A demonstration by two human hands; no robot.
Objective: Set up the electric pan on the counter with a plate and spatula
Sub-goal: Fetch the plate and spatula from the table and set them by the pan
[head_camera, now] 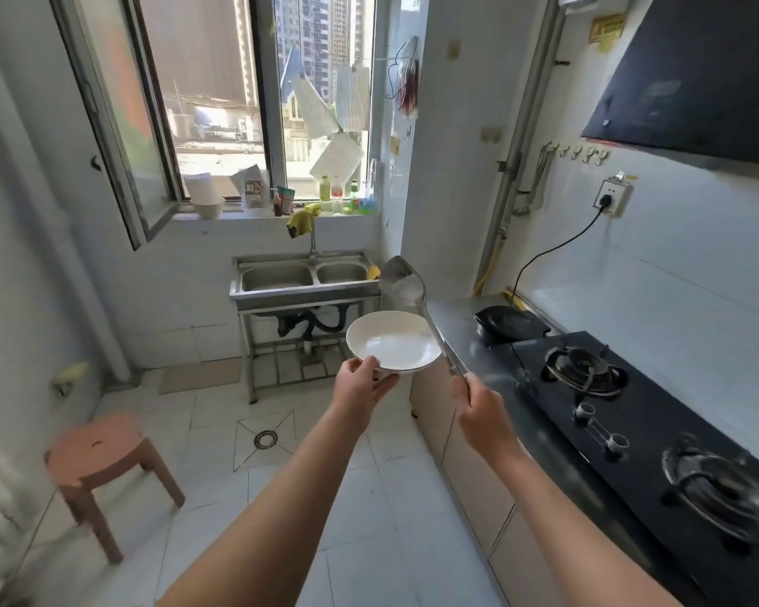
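My left hand [360, 385] grips the near rim of a white plate [395, 341], held level in the air over the floor, left of the counter. My right hand [478, 409] is closed on the handle of a metal spatula [402, 280], whose blade points up and away above the plate. The black electric pan [511, 324] sits on the steel counter [456, 317] at its far end, beyond both hands. Its black cord [553, 247] runs up to a wall socket [607, 199].
A black two-burner gas hob [658, 414] fills the counter on the right, under a dark range hood [693, 76]. A steel double sink [303, 278] stands ahead below the window. A pink stool [101, 457] is on the tiled floor at left.
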